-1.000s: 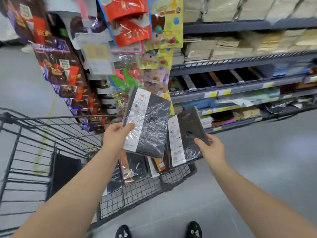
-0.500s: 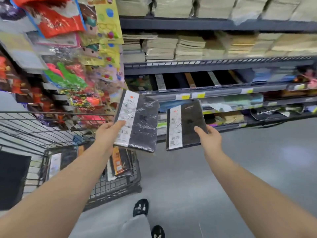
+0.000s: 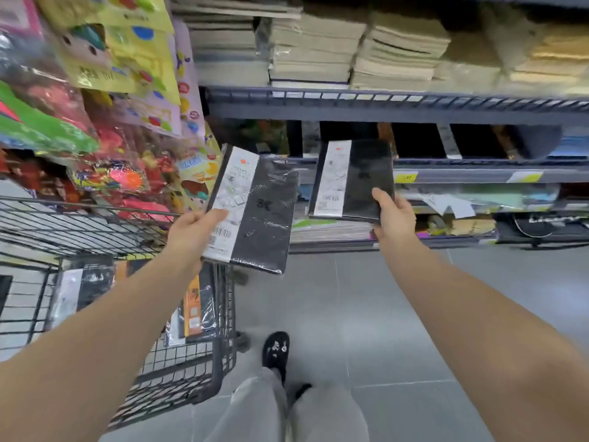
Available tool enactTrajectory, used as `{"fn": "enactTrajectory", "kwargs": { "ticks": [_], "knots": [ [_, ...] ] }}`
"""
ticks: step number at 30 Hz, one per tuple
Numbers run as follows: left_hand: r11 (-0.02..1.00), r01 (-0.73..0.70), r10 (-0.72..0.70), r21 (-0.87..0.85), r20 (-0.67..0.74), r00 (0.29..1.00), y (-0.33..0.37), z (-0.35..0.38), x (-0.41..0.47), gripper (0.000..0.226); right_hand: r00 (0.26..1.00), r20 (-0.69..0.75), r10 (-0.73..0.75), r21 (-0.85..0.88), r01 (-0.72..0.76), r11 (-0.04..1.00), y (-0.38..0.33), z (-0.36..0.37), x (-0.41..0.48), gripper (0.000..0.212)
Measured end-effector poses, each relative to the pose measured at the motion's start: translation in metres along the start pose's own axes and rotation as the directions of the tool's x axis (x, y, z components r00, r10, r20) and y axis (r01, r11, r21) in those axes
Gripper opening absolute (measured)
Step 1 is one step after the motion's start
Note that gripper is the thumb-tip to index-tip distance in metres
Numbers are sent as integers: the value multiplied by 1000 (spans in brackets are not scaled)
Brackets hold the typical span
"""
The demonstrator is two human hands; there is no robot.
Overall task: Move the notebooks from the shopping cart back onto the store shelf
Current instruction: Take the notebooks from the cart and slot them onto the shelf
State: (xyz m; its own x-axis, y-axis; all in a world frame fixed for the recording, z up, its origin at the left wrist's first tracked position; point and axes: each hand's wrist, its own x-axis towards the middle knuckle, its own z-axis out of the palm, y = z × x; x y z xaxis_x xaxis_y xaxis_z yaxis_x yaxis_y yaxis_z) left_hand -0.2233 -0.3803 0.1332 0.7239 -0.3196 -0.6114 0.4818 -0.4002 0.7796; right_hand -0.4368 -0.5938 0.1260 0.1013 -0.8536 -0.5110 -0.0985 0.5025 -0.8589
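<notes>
Cart: shopping cart (image 3: 223,346), near left, holds spare notebooks (image 3: 197,307).
Left hand (image 3: 191,231): grips left notebook (image 3: 255,215) by its near corner.
Right hand (image 3: 395,218): grips right notebook (image 3: 357,180), short of shelf.
Store shelf (image 3: 462,177): far; best slot one notebook at a time.

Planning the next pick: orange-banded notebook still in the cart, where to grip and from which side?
Grip its upper edge, coming from above. The orange-banded notebook stands on edge close against the wire end wall of the cart, so its faces look hard to reach and only the top seems free. Pinch across its thickness and lift straight up.
</notes>
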Motion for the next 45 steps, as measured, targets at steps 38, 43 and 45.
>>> {"fn": "enactTrajectory", "kwargs": {
  "ticks": [38,43,45],
  "knots": [
    [949,72,-76,-306,-1,997,-36,91,8,16,795,536,282,-354,-92,931,4,48,83,31],
    [929,115,-109,-351,38,993,-14,125,4,15,741,595,311,-534,77,842,10,25,54,33],
    [932,109,-99,-346,47,994,-7,140,7,20,739,601,305,-545,100,833,5,14,50,28]
  ]
}}
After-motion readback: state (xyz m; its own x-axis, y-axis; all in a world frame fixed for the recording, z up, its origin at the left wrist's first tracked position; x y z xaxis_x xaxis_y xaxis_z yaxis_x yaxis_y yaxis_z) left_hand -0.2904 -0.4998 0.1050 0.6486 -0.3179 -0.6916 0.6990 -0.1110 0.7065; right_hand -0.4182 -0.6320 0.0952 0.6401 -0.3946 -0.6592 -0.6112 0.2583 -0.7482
